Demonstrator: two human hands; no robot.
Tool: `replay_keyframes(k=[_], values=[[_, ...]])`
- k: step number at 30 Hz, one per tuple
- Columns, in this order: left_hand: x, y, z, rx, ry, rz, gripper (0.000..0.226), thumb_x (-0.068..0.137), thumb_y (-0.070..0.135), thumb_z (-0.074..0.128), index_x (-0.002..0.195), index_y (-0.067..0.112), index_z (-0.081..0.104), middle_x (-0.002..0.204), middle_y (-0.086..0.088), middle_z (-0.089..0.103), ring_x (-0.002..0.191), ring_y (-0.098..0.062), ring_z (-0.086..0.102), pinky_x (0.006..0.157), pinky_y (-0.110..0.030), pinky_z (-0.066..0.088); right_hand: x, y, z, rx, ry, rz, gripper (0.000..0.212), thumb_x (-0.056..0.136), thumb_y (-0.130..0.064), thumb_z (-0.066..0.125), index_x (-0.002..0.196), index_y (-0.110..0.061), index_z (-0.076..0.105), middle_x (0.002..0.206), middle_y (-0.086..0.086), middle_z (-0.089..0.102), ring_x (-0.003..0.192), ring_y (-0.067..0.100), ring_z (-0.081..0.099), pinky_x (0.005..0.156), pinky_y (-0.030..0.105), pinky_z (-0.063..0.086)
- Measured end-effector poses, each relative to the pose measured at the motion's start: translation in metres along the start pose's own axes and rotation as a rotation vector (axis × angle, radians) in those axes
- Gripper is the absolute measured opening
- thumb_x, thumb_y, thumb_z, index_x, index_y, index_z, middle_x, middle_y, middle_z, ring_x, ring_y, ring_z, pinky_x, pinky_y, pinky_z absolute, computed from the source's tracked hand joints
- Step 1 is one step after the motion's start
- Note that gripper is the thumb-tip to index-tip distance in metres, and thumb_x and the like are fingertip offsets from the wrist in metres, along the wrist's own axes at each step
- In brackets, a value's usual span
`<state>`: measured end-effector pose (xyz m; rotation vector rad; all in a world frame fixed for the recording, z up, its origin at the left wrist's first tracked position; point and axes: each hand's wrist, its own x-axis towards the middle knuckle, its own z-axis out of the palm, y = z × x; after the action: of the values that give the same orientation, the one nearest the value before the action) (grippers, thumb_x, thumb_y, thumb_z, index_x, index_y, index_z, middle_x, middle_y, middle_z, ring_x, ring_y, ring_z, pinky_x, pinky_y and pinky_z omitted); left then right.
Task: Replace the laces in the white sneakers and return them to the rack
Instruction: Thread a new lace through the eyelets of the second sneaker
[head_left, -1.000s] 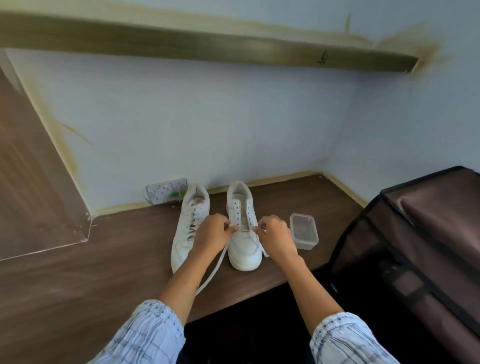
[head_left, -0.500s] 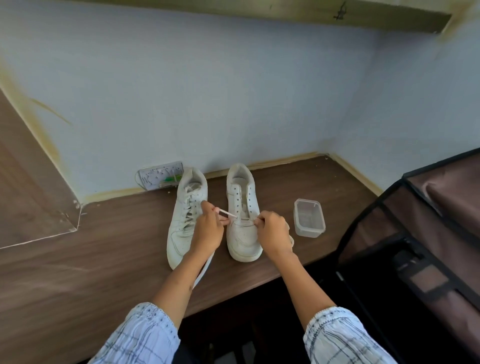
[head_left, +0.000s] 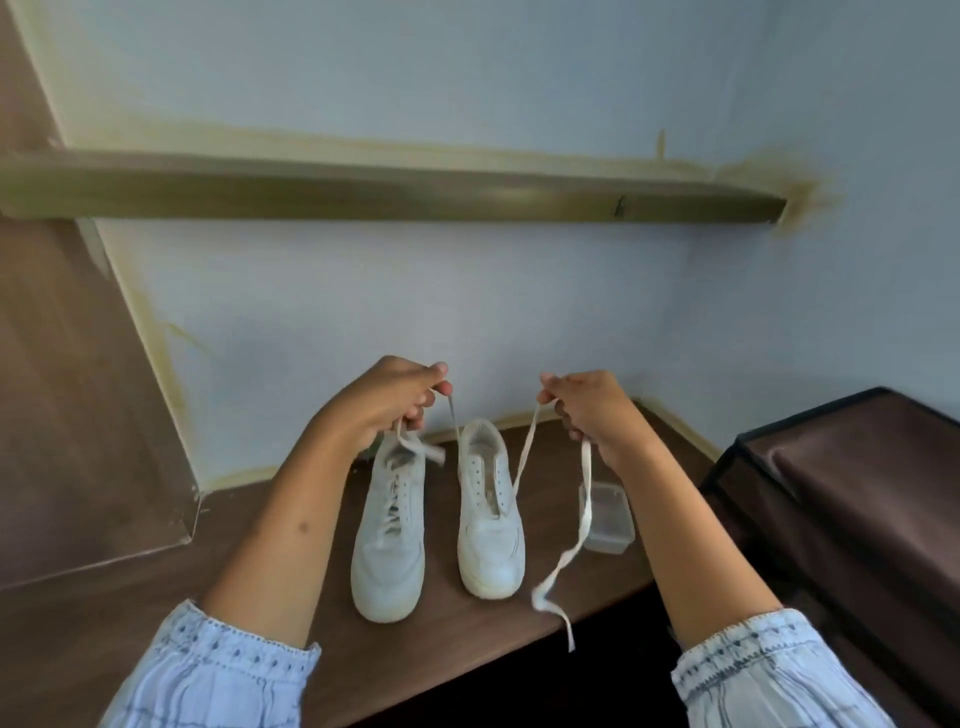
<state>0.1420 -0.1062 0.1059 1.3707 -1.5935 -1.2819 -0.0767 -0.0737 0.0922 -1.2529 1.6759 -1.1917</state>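
Observation:
Two white sneakers stand side by side on the brown wooden desk (head_left: 130, 613), toes toward me. The left sneaker (head_left: 388, 540) is laced. The right sneaker (head_left: 489, 525) has bare eyelets except near the toe, where a white lace (head_left: 584, 499) runs through. My left hand (head_left: 387, 402) is raised above the shoes and pinches one end of that lace. My right hand (head_left: 584, 405), also raised, grips the other end, whose long tail hangs down past the desk's front edge.
A small clear plastic container (head_left: 608, 517) sits on the desk right of the shoes. A dark brown fabric shoe rack (head_left: 852, 499) stands at the right. A wooden shelf (head_left: 395, 195) runs along the wall above.
Both hands have risen from the right sneaker's eyelets and moved apart, pulling the two lace ends up and taut. The view has tilted upward.

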Motion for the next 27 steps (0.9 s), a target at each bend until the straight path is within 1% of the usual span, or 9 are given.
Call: replay_keyframes(k=[4, 8, 10, 12, 15, 18, 21, 25, 27], values=[[-0.033, 0.061, -0.02, 0.015, 0.067, 0.146, 0.031, 0.101, 0.033, 0.052, 0.086, 0.011, 0.068, 0.062, 0.004, 0.041, 0.054, -0.01, 0.039, 0.063, -0.023, 0.048, -0.029, -0.068, -0.022, 0.094, 0.002, -0.079, 0.033, 0.101, -0.026, 0.053, 0.077, -0.007, 0.064, 0.054, -0.003, 0.038, 0.044, 0.01, 0.031, 0.046, 0.023, 0.028], [-0.052, 0.092, -0.027, 0.074, 0.113, 0.243, 0.033, 0.102, 0.031, 0.052, 0.08, 0.011, 0.066, 0.073, -0.001, 0.044, 0.064, -0.013, 0.045, 0.058, -0.019, 0.048, -0.056, -0.114, -0.037, 0.103, 0.03, -0.171, 0.031, 0.101, -0.025, 0.052, 0.08, -0.008, 0.066, 0.059, -0.003, 0.043, 0.05, 0.01, 0.037, 0.052, 0.024, 0.033], [-0.058, 0.098, -0.027, 0.143, 0.12, 0.266, 0.033, 0.102, 0.031, 0.051, 0.078, 0.013, 0.066, 0.081, -0.002, 0.055, 0.073, -0.013, 0.052, 0.073, -0.025, 0.052, -0.067, -0.13, -0.042, 0.086, 0.049, -0.21, 0.03, 0.1, -0.025, 0.053, 0.081, -0.007, 0.068, 0.065, -0.001, 0.045, 0.054, 0.011, 0.039, 0.055, 0.024, 0.036], [-0.064, 0.098, -0.026, 0.179, 0.123, 0.269, 0.033, 0.103, 0.03, 0.049, 0.078, 0.015, 0.065, 0.089, 0.0, 0.061, 0.08, -0.012, 0.057, 0.09, -0.033, 0.048, -0.077, -0.139, -0.047, 0.064, 0.058, -0.239, 0.03, 0.1, -0.025, 0.054, 0.085, -0.005, 0.069, 0.07, 0.0, 0.048, 0.059, 0.012, 0.043, 0.059, 0.025, 0.039], [-0.068, 0.094, -0.026, 0.17, 0.15, 0.258, 0.033, 0.103, 0.028, 0.047, 0.079, 0.014, 0.064, 0.091, 0.001, 0.062, 0.083, -0.012, 0.06, 0.091, -0.034, 0.046, -0.083, -0.137, -0.049, 0.043, 0.055, -0.257, 0.031, 0.1, -0.025, 0.054, 0.093, 0.001, 0.07, 0.073, 0.001, 0.055, 0.064, 0.012, 0.049, 0.062, 0.024, 0.043], [-0.073, 0.09, -0.028, 0.159, 0.159, 0.238, 0.031, 0.102, 0.025, 0.049, 0.079, 0.012, 0.065, 0.092, -0.001, 0.064, 0.086, -0.016, 0.062, 0.081, -0.03, 0.048, -0.083, -0.126, -0.046, 0.014, 0.056, -0.256, 0.031, 0.1, -0.026, 0.054, 0.091, -0.001, 0.07, 0.074, 0.002, 0.06, 0.064, 0.012, 0.054, 0.062, 0.023, 0.046], [-0.074, 0.088, -0.029, 0.202, 0.157, 0.216, 0.029, 0.099, 0.021, 0.052, 0.077, 0.011, 0.068, 0.09, -0.001, 0.068, 0.084, -0.015, 0.063, 0.073, -0.027, 0.048, -0.079, -0.114, -0.041, 0.012, 0.055, -0.247, 0.029, 0.099, -0.025, 0.056, 0.09, -0.001, 0.07, 0.08, 0.004, 0.067, 0.07, 0.014, 0.064, 0.068, 0.025, 0.052], [-0.071, 0.082, -0.03, 0.271, 0.195, 0.192, 0.025, 0.09, 0.019, 0.057, 0.075, 0.004, 0.071, 0.082, -0.006, 0.072, 0.079, -0.019, 0.068, 0.076, -0.031, 0.055, -0.072, -0.1, -0.033, 0.117, 0.039, -0.197, 0.02, 0.096, -0.016, 0.059, 0.087, 0.001, 0.067, 0.084, 0.011, 0.069, 0.079, 0.023, 0.071, 0.079, 0.033, 0.059], [-0.066, 0.075, -0.028, 0.31, 0.236, 0.195, 0.026, 0.088, 0.021, 0.06, 0.081, -0.002, 0.07, 0.082, -0.009, 0.073, 0.081, -0.023, 0.07, 0.08, -0.034, 0.056, -0.068, -0.094, -0.029, 0.145, 0.049, -0.181, 0.017, 0.095, -0.011, 0.06, 0.084, 0.001, 0.066, 0.083, 0.013, 0.069, 0.08, 0.026, 0.072, 0.08, 0.036, 0.06]])
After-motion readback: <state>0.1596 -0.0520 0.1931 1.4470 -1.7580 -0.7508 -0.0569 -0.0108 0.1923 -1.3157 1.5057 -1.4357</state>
